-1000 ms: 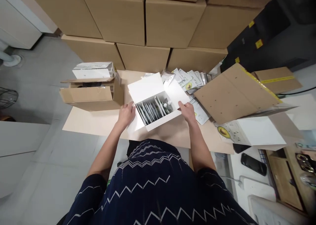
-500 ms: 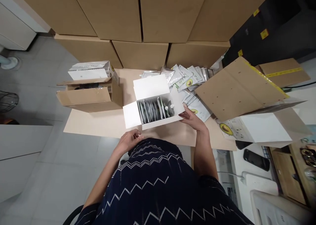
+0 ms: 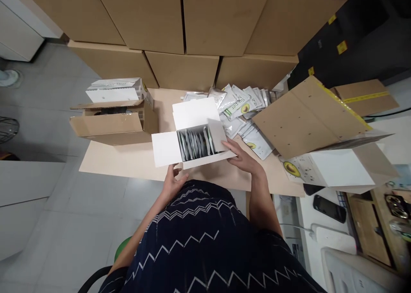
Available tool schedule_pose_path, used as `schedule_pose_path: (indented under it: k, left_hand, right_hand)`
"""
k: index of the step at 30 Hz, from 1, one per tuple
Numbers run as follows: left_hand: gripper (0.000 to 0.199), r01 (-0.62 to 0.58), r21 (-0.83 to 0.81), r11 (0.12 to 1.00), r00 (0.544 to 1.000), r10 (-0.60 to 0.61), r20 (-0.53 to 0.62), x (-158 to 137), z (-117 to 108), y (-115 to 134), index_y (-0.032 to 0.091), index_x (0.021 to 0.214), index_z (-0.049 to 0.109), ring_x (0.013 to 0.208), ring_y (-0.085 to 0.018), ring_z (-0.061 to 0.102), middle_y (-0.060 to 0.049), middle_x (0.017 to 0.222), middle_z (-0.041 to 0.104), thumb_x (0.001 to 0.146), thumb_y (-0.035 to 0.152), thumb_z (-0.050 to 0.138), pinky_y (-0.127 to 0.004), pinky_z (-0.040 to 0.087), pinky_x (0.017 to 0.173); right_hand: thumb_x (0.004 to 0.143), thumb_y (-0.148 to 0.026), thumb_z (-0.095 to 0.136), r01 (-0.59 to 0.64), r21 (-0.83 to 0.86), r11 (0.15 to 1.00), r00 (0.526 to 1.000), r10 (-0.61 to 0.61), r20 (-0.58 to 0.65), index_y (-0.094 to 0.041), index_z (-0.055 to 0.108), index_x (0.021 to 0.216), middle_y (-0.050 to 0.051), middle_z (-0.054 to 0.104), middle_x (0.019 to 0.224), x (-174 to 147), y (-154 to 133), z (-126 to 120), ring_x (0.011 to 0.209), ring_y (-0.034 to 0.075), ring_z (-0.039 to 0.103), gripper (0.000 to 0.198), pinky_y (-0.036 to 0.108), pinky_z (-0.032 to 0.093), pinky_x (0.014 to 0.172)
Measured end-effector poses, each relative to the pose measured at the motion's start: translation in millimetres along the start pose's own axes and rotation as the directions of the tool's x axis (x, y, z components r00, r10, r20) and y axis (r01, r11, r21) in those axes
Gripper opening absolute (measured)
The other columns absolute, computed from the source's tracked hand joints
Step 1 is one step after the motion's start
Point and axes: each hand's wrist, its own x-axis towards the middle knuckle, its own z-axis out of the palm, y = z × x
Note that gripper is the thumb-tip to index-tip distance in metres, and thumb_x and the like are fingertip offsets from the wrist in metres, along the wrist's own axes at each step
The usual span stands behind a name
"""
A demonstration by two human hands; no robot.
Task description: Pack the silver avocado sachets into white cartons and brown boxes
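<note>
A white carton (image 3: 192,113) stands on the table in front of me with its top flaps raised or spread. Packed upright inside it is a row of several flat sachets (image 3: 195,143). My right hand (image 3: 242,156) is at the carton's right end, its fingers on the right end flap, which leans in over the contents. My left hand (image 3: 172,179) is at the front left corner, just below the outspread left flap (image 3: 167,148). Its thumb and fingers are apart, with the fingertips partly hidden at the carton's edge.
Loose sachets with an avocado picture (image 3: 239,102) are heaped behind and right of the carton. An open brown box (image 3: 112,128) stands left on the table (image 3: 115,160). Stacked brown cartons (image 3: 183,70) wall the back. At right lie another open carton (image 3: 340,166) and a phone (image 3: 329,208).
The right end flap has swung inward over part of the contents, and my right hand has moved left with it. My left hand has shifted slightly right, toward the carton's corner.
</note>
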Motion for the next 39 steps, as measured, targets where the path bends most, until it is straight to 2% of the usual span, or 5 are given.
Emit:
schedule_pose_path:
  k: [5,10,17,31,39]
  left_hand:
    - [0.059,-0.257,0.189,0.948,0.954,0.28,-0.109,6.2,6.3,9.0,0.023,0.129,0.049,0.125,-0.028,0.051,-0.012,0.127,0.051,0.08,0.047,0.072,-0.049,0.045,0.105]
    - [0.081,-0.509,0.395,0.764,0.84,0.542,0.033,30.1,-10.2,19.8,0.029,0.152,0.035,0.143,-0.035,0.033,-0.017,0.153,0.027,0.083,0.049,0.071,-0.055,0.037,0.111]
    - [0.068,-0.533,0.634,0.56,0.813,0.547,0.201,50.7,-19.2,40.0,0.035,0.138,0.059,0.141,-0.044,0.029,-0.015,0.153,0.029,0.076,0.059,0.075,-0.063,0.031,0.109]
    - [0.032,-0.453,0.31,0.836,0.859,0.503,-0.102,62.2,4.3,38.1,0.027,0.11,0.07,0.135,-0.03,0.04,-0.011,0.134,0.043,0.087,0.049,0.067,-0.053,0.036,0.112]
    - [0.121,-0.252,0.041,0.967,0.967,0.253,-0.027,100.6,-2.3,32.9,0.029,0.159,0.012,0.15,-0.037,0.023,-0.018,0.162,0.021,0.066,0.052,0.085,-0.059,0.023,0.12]
  right_hand:
    - [0.084,-0.047,0.07,0.005,-0.084,0.996,1.0,-0.005,-0.002,-0.037,0.05,0.147,0.004,0.03,0.159,12.1,8.8,6.7,0.15,0.031,0.027,0.066,0.049,0.027,0.123]
    - [0.079,-0.056,0.074,-0.022,-0.069,0.997,1.0,0.021,-0.014,-0.037,0.056,0.142,0.006,0.038,0.152,17.0,17.5,4.1,0.146,0.031,0.034,0.068,0.049,0.028,0.123]
    - [0.078,-0.052,0.076,-0.068,0.01,0.998,0.997,0.068,-0.029,-0.036,0.06,0.138,0.006,0.04,0.149,18.9,16.9,2.2,0.144,0.03,0.037,0.064,0.046,0.033,0.121]
    - [0.075,-0.053,0.074,-0.051,0.1,0.994,0.923,0.086,-0.376,-0.025,0.067,0.116,0.01,0.048,0.143,43.0,14.9,19.3,0.127,0.03,0.052,0.05,0.046,0.05,0.101]
    - [0.072,-0.053,0.077,-0.08,0.226,0.971,0.931,0.154,-0.331,-0.025,0.018,0.16,0.017,0.037,0.157,51.0,13.7,23.3,0.135,0.033,0.048,0.11,0.054,0.042,0.11]
